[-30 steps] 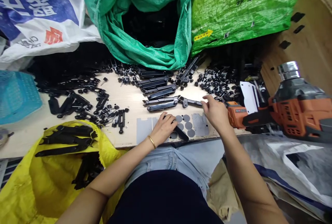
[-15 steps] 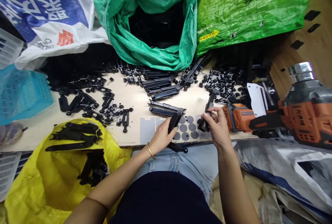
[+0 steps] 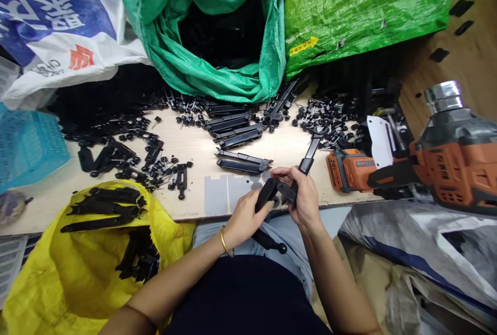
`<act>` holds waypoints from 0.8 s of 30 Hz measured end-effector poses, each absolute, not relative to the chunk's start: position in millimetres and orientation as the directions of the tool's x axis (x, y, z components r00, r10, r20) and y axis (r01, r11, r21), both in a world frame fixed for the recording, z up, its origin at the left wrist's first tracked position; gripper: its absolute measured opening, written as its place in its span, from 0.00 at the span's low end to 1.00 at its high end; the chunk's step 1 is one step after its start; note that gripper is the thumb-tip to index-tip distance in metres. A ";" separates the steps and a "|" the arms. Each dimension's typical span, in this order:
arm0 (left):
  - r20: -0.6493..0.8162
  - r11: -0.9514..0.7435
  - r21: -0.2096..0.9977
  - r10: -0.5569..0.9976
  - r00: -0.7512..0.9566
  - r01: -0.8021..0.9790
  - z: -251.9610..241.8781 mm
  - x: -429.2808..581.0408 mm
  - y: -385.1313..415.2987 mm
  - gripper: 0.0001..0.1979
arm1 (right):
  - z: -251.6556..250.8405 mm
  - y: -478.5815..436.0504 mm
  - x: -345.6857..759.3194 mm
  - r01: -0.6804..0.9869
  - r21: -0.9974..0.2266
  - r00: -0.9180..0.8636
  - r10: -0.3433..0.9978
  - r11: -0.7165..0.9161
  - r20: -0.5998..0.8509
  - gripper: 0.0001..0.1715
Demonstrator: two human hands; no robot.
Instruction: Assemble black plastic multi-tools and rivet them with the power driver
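Observation:
My left hand [image 3: 244, 217] is closed around a black plastic arm [image 3: 268, 239], whose rounded knob end sticks out below the palm past the table edge. In my right hand [image 3: 306, 199] is a black bar-shaped bracket [image 3: 307, 161], its long end pointing up and away from me. The near ends of both parts meet or almost meet between my hands; fingers hide the exact contact. Just beyond them, pairs of black plastic arms [image 3: 244, 165] lie on the table. Grey flat pieces [image 3: 216, 195] lie beside my left hand.
An orange cordless impact wrench [image 3: 458, 164] lies at the right. Black knobs with metal screws [image 3: 330, 117] are heaped at the back. A green sack [image 3: 155, 60] stands behind, a yellow sack [image 3: 39, 278] hangs at the near left, and a blue basket [image 3: 34, 143] is far left.
My right hand has moved left with the bracket, bringing it up to the arm in my left hand. The arm's knob end has swung slightly right and down.

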State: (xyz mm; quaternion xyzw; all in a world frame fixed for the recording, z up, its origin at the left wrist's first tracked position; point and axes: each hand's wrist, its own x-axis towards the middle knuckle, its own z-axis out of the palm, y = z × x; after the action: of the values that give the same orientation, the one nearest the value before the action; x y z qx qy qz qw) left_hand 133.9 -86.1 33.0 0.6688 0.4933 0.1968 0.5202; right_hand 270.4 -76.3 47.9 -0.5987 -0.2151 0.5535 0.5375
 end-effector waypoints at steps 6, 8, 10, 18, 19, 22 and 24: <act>-0.177 -0.056 0.889 0.873 0.454 0.454 36.2 131.4 -87.0 0.11 | 51.2 -78.6 271.2 -0.373 -0.836 0.195 0.847 -0.403 -0.495 0.23; -0.162 -0.087 0.883 0.866 0.474 0.460 37.2 130.0 -87.6 0.12 | 51.7 -78.6 272.4 -0.384 -0.817 0.183 0.831 -0.431 -0.525 0.23; -0.165 -0.093 0.882 0.858 0.487 0.462 38.6 129.2 -88.5 0.12 | 51.7 -78.1 273.8 -0.395 -0.809 0.184 0.825 -0.436 -0.534 0.21; -0.193 -0.068 0.868 0.866 0.461 0.492 41.1 129.7 -93.7 0.08 | 48.4 -76.8 277.2 -0.385 -0.819 0.178 0.836 -0.426 -0.519 0.21; -0.199 -0.062 0.864 0.869 0.452 0.499 40.8 130.5 -95.2 0.07 | 47.0 -76.8 277.0 -0.381 -0.821 0.179 0.837 -0.425 -0.517 0.22; -0.197 -0.043 0.858 0.893 0.406 0.512 38.3 135.2 -101.9 0.08 | 41.1 -75.8 274.8 -0.381 -0.828 0.187 0.843 -0.411 -0.504 0.23; -0.164 -0.057 0.858 0.912 0.377 0.511 35.5 139.2 -106.8 0.10 | 37.0 -74.3 272.3 -0.389 -0.836 0.236 0.836 -0.386 -0.496 0.24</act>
State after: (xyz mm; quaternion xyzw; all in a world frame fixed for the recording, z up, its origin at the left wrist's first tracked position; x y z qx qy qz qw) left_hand 139.2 -106.8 35.5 0.6930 0.5131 0.2194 0.4563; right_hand 272.3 -74.3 37.0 -0.5889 -0.1898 0.5884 0.5205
